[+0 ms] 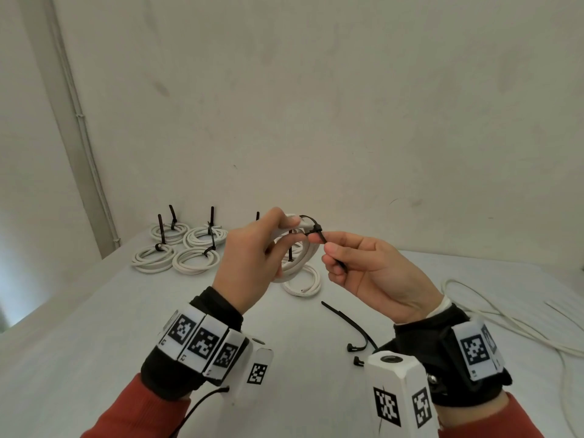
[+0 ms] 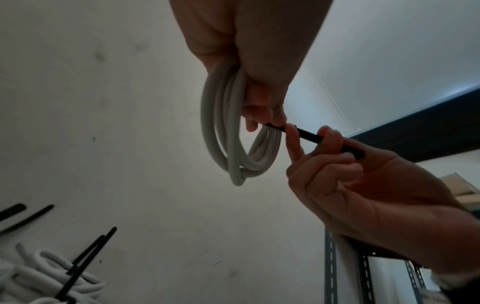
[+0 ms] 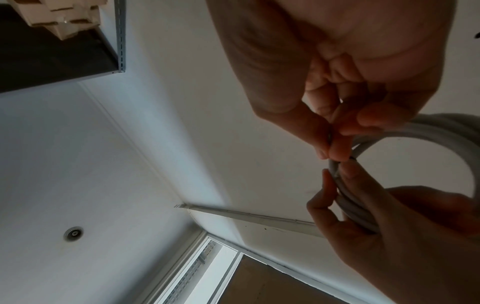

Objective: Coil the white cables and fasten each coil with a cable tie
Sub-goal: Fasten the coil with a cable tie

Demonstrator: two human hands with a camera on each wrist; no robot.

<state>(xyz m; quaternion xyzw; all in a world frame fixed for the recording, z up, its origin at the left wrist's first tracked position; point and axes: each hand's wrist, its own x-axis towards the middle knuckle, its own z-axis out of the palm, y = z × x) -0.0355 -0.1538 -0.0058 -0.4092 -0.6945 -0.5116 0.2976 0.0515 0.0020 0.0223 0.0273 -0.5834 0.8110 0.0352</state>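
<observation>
My left hand (image 1: 252, 248) grips a coil of white cable (image 1: 300, 257) held up above the table; the same coil (image 2: 228, 131) hangs below the fingers in the left wrist view. A black cable tie (image 1: 313, 229) is looped round the top of the coil. My right hand (image 1: 363, 263) pinches the tie's free tail (image 1: 335, 257) between thumb and fingers, just right of the tie's head. In the left wrist view the tail (image 2: 309, 136) runs through the right hand's fingers. The right wrist view shows the coil (image 3: 389, 144) and both hands' fingertips meeting.
Several tied coils (image 1: 180, 248) with upright tie tails lie at the back left of the white table (image 1: 126, 327). Another coil (image 1: 305, 284) lies under my hands. Loose black ties (image 1: 350, 324) lie near my right wrist. Uncoiled white cable (image 1: 505, 320) trails at the right.
</observation>
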